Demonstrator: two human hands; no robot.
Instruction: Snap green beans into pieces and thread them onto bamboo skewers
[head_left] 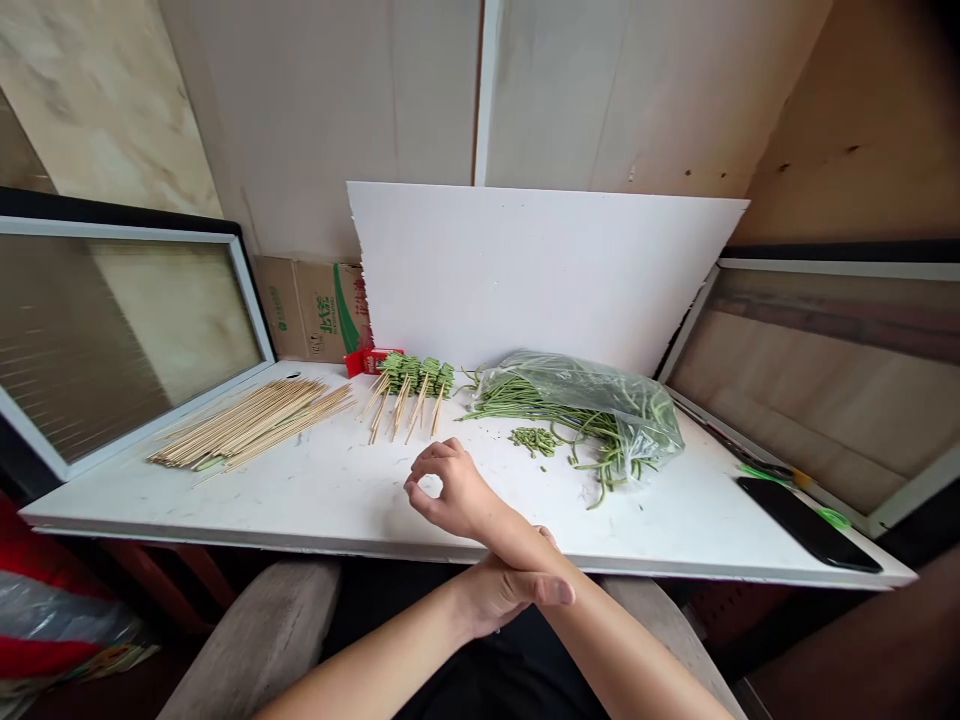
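White, flat tabletop (pixel 337 510) spans the space before me; behind it an upright white panel (pixel 547 270) covers part of the printed brown cardboard box (pixel 304 310). My left hand (pixel 510 592) is clasped round my right forearm (pixel 529 545), most of its fingers hidden beneath. My right hand (pixel 454 492) hangs loosely curled, nothing visible in it; I can't tell whether thumb and forefinger touch. Beyond it lie bundles of thin bamboo skewers threaded with short green bean pieces (pixel 416 374), partly hiding a small red packet (pixel 363 362). To their right, loose cut green pieces (pixel 533 441) sit beside long green beans (pixel 517 398), whose far ends blur inside a crinkled clear plastic bag (pixel 577 372).
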